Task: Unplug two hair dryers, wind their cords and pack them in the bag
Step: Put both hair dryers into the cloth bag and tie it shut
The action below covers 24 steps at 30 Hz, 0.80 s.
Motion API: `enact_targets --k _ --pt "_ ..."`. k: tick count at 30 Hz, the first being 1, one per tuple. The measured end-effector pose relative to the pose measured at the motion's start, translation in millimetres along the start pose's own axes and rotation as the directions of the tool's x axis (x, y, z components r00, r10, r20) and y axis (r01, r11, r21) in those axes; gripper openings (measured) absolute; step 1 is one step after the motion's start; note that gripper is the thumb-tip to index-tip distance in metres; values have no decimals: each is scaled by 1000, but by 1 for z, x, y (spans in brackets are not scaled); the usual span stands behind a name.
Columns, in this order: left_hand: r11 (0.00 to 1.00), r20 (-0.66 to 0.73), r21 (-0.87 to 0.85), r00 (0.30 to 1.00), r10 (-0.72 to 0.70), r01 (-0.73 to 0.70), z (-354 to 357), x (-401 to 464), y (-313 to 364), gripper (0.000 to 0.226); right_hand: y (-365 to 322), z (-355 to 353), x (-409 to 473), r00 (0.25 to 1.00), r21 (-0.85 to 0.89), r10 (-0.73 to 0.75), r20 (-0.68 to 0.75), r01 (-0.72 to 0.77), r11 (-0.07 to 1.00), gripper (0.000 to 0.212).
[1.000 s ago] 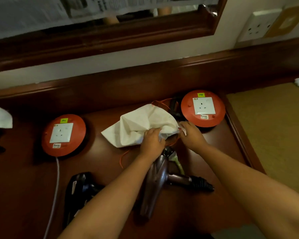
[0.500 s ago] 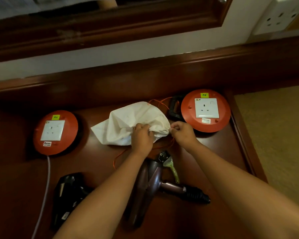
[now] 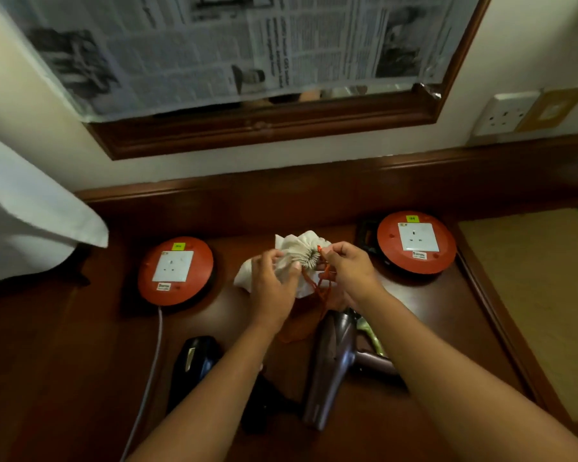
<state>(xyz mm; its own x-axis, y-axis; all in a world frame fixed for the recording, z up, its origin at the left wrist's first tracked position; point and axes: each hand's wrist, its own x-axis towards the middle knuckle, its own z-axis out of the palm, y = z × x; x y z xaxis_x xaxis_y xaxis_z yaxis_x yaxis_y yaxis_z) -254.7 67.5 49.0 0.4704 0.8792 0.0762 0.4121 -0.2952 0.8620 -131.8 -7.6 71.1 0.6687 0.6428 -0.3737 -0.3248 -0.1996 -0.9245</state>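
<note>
White cloth bag (image 3: 292,261) is up off the desk (image 3: 80,361) btwn both hands, mouth cinched into tight pleats facing the camera, orange drawstring (image 3: 321,288) hanging down from it. Left hand (image 3: 272,288) has fingers curled round the bag's neck, thumb on the pleats, prob to steady it; right hand (image 3: 346,266) pinches the drawstring near the mouth w/ thumb + forefinger, other fingers loosely bent, likely to loosen the cord so the mouth can open. Bag looks limp, creased, flat, so I'd judge it has nothing inside yet. 2 dryers lie on the desk near the person, under the forearms: black dryer (image 3: 197,361) on the left, bronze dryer (image 3: 331,365) on the right w/ handle pointing right, a green bit beside it I can't identify. Neither seems plugged in: 2 red round socket reels, left reel (image 3: 176,271) and right reel (image 3: 416,241), show bare sockets. Cords mostly hidden by the arms, so can't tell if wound. Packing step looks not yet started; opening the bag comes 1st.
</note>
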Motion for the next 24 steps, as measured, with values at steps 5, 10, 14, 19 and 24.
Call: enact_targets --k 5,10,14,19,24 --pt "999 100 38 995 6 -10 -33 0 8 26 -18 25 -28 990 -174 -132 46 138 975 10" --pt "991 160 113 986 50 -69 -54 4 14 19 -21 32 -40 984 -438 -166 69 179 881 11" --pt "953 223 233 964 143 -195 -62 11 17 21 -26 30 -43 910 -789 -378 167 354 503 44" --pt "890 321 294 913 251 -348 -72 27 43 26 -62 27 -44 875 -759 -362 320 466 455 24" --pt "921 298 217 920 254 -324 -81 43 76 24 -102 21 -30 879 -689 -409 246 455 564 8"
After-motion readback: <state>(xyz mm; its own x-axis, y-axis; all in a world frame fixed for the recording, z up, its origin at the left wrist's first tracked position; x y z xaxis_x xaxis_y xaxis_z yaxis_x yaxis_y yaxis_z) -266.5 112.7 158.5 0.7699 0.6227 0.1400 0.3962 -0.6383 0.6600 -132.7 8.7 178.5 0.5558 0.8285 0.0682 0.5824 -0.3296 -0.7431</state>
